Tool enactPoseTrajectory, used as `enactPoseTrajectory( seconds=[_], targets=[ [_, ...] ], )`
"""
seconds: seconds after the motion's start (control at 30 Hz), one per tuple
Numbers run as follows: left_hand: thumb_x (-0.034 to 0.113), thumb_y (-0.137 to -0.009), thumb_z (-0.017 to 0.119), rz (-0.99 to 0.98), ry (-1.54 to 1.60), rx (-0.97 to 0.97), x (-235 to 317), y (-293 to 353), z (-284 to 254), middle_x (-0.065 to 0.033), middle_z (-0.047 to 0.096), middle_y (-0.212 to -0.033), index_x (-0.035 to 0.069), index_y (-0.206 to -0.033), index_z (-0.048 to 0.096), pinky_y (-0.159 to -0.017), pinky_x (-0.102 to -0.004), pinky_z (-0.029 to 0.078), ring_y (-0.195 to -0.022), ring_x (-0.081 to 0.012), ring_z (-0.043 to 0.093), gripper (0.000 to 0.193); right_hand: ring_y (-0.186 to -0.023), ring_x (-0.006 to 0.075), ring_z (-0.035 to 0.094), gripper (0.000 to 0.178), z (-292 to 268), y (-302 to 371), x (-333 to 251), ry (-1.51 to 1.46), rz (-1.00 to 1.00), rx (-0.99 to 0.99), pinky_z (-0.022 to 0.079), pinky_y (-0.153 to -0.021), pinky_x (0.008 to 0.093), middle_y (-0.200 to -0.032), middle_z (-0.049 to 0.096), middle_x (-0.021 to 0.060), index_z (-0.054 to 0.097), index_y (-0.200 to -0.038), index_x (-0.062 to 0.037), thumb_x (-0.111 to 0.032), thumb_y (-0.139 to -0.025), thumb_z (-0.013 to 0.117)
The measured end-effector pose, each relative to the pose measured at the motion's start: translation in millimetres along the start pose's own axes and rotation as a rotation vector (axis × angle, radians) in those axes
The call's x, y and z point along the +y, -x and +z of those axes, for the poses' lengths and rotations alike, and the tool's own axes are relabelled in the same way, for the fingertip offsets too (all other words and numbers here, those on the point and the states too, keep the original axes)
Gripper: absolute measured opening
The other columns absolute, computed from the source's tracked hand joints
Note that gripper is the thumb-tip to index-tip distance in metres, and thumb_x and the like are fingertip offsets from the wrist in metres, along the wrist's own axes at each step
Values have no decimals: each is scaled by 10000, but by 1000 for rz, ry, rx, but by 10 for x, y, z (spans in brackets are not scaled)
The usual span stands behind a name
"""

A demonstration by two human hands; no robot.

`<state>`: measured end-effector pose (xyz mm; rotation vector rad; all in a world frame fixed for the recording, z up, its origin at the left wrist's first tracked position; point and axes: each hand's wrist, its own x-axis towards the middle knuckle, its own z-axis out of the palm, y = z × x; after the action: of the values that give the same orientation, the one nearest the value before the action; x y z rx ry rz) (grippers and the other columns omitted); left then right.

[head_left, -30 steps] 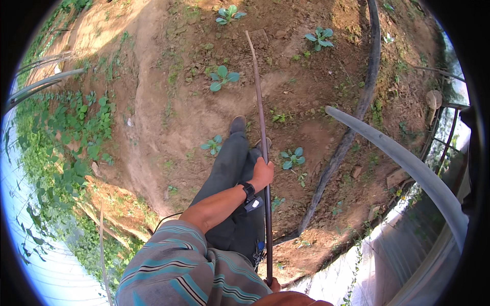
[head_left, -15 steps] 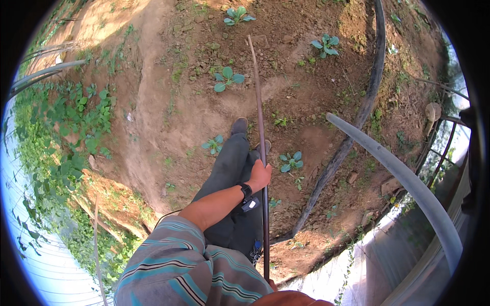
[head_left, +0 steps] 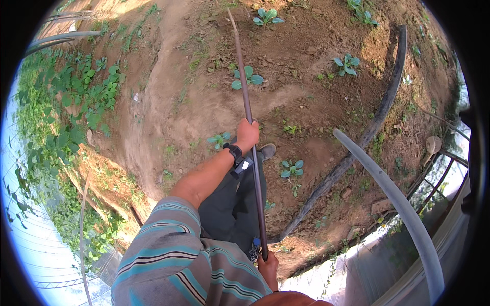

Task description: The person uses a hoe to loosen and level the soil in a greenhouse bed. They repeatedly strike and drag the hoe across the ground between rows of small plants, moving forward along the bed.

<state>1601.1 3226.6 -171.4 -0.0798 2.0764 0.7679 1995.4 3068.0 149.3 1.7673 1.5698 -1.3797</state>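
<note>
A long brown pole [head_left: 259, 204], thin and slightly crooked at its far end, slants across the middle of the view. My left hand [head_left: 247, 135], with a dark watch on the wrist, is closed around its middle. Close to my body, my right hand [head_left: 268, 266] grips the near end. The far tip hangs over soil left of a leafy seedling [head_left: 267, 18]; whether it carries a head or touches the ground, I cannot tell. Part of another seedling [head_left: 255, 79] lies behind the pole.
More seedlings [head_left: 292, 169] grow near my shoe [head_left: 267, 151] and to the right [head_left: 347, 65]. A dark hose [head_left: 377, 122] crosses the soil on the right. A grey curved pipe [head_left: 393, 196] rises at the lower right. Dense green vines [head_left: 76, 107] stand left.
The pole's far end has swung left and farther out. My left hand has moved up and left with it. My right hand, mostly hidden before, now shows on the near end.
</note>
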Motion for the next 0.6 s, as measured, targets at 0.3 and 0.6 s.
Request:
enactPoseTrajectory(
  seconds=[0.3,0.6],
  targets=[
    [233,-974,627,44,-142,173,-863,735,-110,-332,655,-958,-64,-1027,521,-815,-573,503,-953,-529,642,320,-751,414,702,245,-219,300,487,205,178,-183,538,-686,489,-783,700,213,706,-1041,-49,-233,-886,755],
    [196,-1019,589,-235,131,-38,-721,1171,-178,-166,590,-663,-44,-992,429,-422,-431,490,-479,-289,623,289,-729,410,707,197,-412,625,911,228,181,-144,547,-671,489,-744,691,210,690,-966,-41,-199,-861,744]
  ],
)
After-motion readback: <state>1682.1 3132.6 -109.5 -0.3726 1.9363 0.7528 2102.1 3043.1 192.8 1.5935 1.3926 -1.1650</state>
